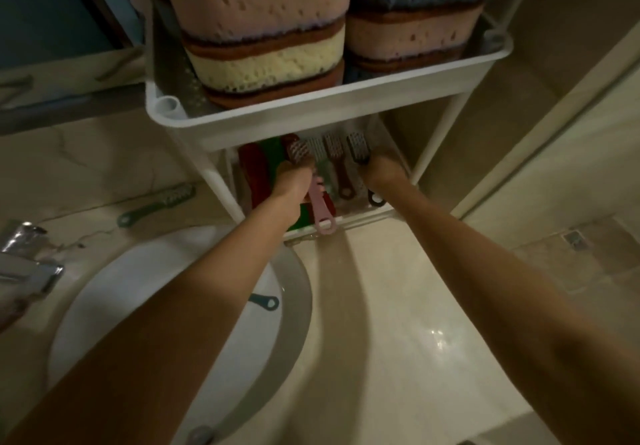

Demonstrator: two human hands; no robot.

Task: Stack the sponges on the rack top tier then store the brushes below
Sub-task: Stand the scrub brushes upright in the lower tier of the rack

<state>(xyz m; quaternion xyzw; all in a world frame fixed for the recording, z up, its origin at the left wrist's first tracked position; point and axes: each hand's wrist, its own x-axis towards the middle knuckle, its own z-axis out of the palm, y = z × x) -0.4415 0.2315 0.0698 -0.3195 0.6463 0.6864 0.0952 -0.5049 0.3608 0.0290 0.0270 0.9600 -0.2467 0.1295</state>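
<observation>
Two stacks of sponges (266,39) fill the white rack's top tier (311,109). In the lower tier (360,218) lie several brushes side by side, bristles up. My left hand (294,181) grips a pink brush (323,209) by its neck, with the handle sticking out over the tier's front edge. My right hand (382,169) grips a black brush (360,147) at the right end of the row. A brown brush (341,171) lies between the two. Red and green flat items (259,171) lie at the tier's left.
A green brush (156,204) lies on the marble counter left of the rack. A teal brush handle (266,301) shows in the white sink (104,306) under my left forearm. A chrome tap (24,261) stands at the left. The tiled floor with a drain (575,238) is at the right.
</observation>
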